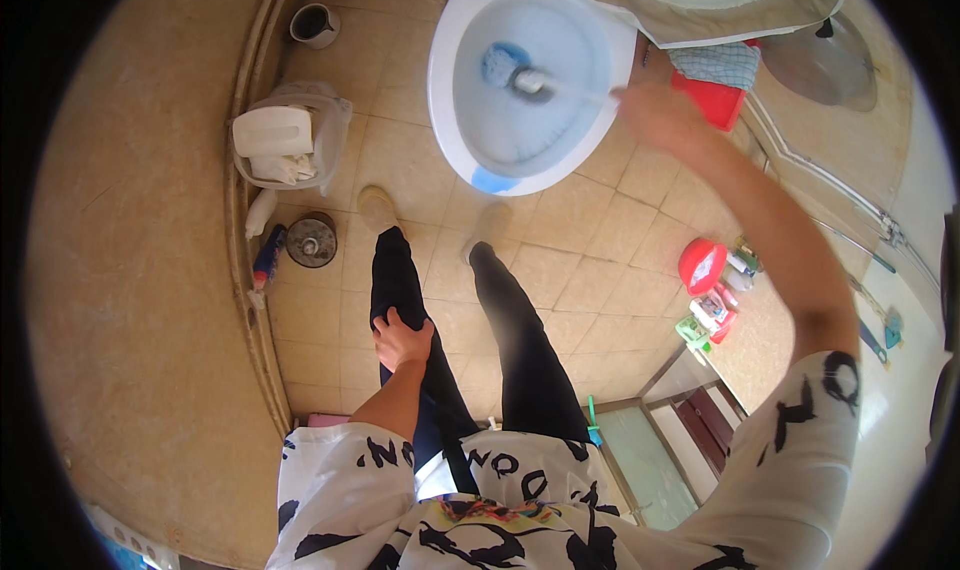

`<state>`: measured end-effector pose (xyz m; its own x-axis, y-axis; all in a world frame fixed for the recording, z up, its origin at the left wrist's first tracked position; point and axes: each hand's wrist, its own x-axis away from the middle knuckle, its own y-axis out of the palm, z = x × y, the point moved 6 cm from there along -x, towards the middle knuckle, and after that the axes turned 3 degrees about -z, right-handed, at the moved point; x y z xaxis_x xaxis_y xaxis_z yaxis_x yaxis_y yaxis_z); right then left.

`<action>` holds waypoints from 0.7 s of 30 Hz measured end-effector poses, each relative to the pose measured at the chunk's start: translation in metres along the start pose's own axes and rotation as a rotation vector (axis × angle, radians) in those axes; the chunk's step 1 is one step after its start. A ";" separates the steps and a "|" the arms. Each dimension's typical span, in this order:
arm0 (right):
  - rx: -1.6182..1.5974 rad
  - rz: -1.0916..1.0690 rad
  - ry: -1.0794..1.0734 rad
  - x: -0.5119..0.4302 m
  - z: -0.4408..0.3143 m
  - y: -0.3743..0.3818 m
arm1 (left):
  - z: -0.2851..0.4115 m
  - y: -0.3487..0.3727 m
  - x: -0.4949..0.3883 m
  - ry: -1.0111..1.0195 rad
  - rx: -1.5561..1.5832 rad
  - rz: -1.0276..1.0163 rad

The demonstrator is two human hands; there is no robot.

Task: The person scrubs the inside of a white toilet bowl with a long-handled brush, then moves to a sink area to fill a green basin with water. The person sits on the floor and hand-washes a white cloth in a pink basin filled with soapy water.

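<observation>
Blurred at the right edge of the white toilet bowl [442,74], my right hand [652,112] grips the pale handle of a toilet brush [531,82]. The brush head is inside the bowl, beside a blue patch [504,63]. More blue liquid [493,181] lies on the bowl's front rim. My left hand [403,339] rests on my left thigh in dark trousers, fingers spread, holding no object.
Along the left wall stand a white cup [315,26], a lined waste bin [330,142], a bottle [268,258] and a round metal holder [311,240]. A red basin [703,267] and several bottles stand at right. A red dustpan-like item [712,101] is beside the toilet.
</observation>
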<state>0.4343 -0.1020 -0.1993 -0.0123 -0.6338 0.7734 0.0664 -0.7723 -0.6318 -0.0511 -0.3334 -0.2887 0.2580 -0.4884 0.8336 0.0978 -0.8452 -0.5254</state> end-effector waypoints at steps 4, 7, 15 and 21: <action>0.392 0.016 0.116 -0.001 0.056 -0.037 | 0.000 -0.002 0.000 0.006 -0.011 -0.002; 0.367 0.006 0.060 0.027 0.056 -0.015 | 0.000 -0.001 0.001 0.002 -0.004 -0.016; -0.293 -0.265 0.016 0.060 -0.080 0.093 | 0.001 -0.002 0.000 -0.010 0.019 -0.015; -1.192 -0.546 0.217 -0.018 -0.060 0.076 | -0.001 0.001 -0.002 -0.018 -0.006 -0.036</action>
<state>0.3798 -0.1519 -0.2646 0.0768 -0.1399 0.9872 -0.9060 -0.4231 0.0105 -0.0520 -0.3337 -0.2906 0.2718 -0.4541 0.8485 0.1016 -0.8632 -0.4945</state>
